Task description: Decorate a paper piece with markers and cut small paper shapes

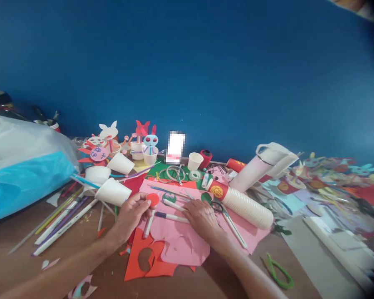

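My left hand (136, 211) pinches a small red paper disc (152, 201) between thumb and fingers, over the pink paper. Below the disc, a white marker (148, 226) lies near my left fingertips. My right hand (202, 218) is low over the pink sheet (187, 245), its curled fingers closed around the end of another white marker (173, 205); its fingertips are partly hidden. A dark-capped marker (171, 217) runs up to the same hand. Behind them lies a green disc with a drawn face (169, 197). Orange paper with a round hole (134, 261) lies in front.
To the right are scissors (218, 207), a utility knife (235, 228), a long stack of paper cups (249, 207) and a white jug (262, 162). White cups (114, 192) and paper figures (151, 141) stand left. A plastic bag (28, 166) bulges at far left.
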Tool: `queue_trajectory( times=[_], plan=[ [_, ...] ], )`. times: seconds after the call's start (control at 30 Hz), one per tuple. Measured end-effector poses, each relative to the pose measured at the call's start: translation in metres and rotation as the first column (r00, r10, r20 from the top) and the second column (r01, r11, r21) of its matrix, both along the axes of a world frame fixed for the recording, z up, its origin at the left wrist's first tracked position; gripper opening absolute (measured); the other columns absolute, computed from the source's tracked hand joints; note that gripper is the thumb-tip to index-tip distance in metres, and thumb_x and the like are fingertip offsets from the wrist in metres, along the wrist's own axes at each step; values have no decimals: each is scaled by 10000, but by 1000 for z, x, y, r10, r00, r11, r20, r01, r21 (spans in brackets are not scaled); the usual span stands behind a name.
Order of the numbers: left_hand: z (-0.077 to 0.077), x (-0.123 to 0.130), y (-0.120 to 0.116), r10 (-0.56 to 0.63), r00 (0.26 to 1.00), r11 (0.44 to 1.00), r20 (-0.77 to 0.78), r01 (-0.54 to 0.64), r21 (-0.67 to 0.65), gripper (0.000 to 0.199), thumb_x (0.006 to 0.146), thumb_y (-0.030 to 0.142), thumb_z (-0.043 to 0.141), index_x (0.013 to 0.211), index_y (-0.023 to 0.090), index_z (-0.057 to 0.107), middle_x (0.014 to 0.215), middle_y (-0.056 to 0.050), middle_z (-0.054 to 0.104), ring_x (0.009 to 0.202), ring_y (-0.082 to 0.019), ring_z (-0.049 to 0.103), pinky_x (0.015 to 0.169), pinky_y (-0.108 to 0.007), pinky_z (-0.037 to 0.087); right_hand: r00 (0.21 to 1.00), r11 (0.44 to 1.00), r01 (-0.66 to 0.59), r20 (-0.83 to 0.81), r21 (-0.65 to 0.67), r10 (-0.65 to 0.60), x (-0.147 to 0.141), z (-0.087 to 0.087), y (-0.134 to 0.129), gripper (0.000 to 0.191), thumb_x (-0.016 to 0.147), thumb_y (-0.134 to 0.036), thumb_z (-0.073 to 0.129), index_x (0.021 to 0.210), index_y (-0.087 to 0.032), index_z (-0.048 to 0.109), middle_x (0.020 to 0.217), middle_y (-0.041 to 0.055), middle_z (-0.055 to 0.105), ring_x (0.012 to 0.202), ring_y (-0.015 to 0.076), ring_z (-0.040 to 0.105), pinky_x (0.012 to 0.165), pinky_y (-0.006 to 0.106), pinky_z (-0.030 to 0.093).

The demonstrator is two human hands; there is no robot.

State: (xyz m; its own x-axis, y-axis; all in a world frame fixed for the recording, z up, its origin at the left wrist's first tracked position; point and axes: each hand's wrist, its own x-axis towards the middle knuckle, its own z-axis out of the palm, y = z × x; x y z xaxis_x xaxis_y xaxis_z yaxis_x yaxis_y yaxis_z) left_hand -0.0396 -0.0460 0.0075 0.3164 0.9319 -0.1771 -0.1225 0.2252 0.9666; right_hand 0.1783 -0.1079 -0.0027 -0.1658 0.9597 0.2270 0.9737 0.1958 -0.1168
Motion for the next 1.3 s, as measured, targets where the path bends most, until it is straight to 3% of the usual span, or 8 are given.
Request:
queue_trajectory(
  times=[0.13,0.43,0.63,0.73,0.87,1.03,1.13,1.3],
  plan=[
    [2,1,0,9,1000,1000,17,-8,-10,185,667,301,607,736,156,515,562,14,601,457,-80,484,443,-190,355,1000,999,-1,-18,51,2,-2,2,-1,164,865,-245,443,836,-200,598,815,50,601,773,183,529,707,300,337],
    [-1,-3,2,6,1000,1000,5,-6,-3,194,673,322,609,713,151,526,529,19,581,459,-77,482,448,-185,350,983,982,-178,-27,71,180,-13,7,-7,232,873,-250,420,753,-174,603,743,52,584,720,165,513,658,283,329],
    [4,-2,0,17,999,1000,-30,-17,11,192,671,326,605,690,159,513,504,37,550,430,-76,450,444,-193,340,997,997,-45,-53,54,48,10,19,-4,245,885,-228,384,838,-191,622,778,56,618,771,171,543,708,273,342],
    [6,-1,0,26,999,1000,-23,-26,2,200,669,320,607,663,166,479,508,42,548,422,-72,441,445,-192,331,990,990,132,-57,46,-129,35,31,-3,227,871,-248,399,844,-210,621,806,38,628,765,168,557,680,250,356],
    [2,0,0,18,1000,1000,-20,-18,-1,188,679,313,596,670,169,475,504,44,548,434,-74,453,444,-187,326,973,971,226,-32,-83,-229,58,38,-6,217,855,-241,400,855,-229,616,807,18,637,740,151,571,628,226,352],
    [-2,0,1,14,1000,1000,-28,-14,24,158,692,305,578,690,164,506,505,39,559,449,-77,468,454,-188,339,965,950,255,-8,-182,-261,60,34,-11,166,805,-309,469,803,-232,616,739,5,627,675,158,574,550,224,322],
    [-1,-1,1,25,999,999,-35,-24,28,170,674,313,592,683,161,517,495,37,554,444,-81,470,457,-196,348,965,931,256,10,-259,-263,59,34,-14,163,738,-313,537,874,-257,605,730,-2,611,668,172,571,533,229,312],
    [5,1,0,19,1000,999,3,-19,-33,200,649,336,606,677,161,514,504,36,555,421,-80,452,432,-195,324,983,952,177,-9,-249,-185,62,37,-19,403,679,-243,555,1081,-253,543,949,55,568,862,212,536,702,272,363]
  ],
)
